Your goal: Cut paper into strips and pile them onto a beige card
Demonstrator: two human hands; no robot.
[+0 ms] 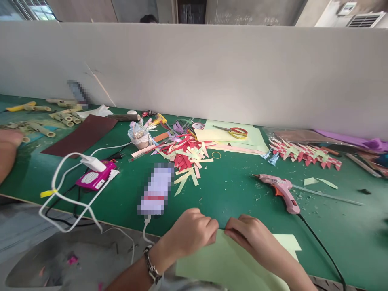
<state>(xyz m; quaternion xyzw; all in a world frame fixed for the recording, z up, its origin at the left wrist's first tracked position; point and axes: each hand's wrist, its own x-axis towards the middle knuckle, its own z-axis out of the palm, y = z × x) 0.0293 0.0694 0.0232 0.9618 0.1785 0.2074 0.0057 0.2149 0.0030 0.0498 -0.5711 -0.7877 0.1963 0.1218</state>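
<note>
Pale green paper (224, 258) lies closest, at the near side of the green table (226, 190), to the left of and nearer than the pink glue gun (281, 188). I see the left hand (195, 228) and right hand (248, 231) side by side, fingers curled, each pinching the sheet's far edge. Just beyond the glue gun sits a red-and-white checked woven piece (306, 153). Farther back and left of the gun are scissors (235, 131) and a heap of paper strips (186, 155); well left of it, a phone (156, 192), its screen blurred out.
</note>
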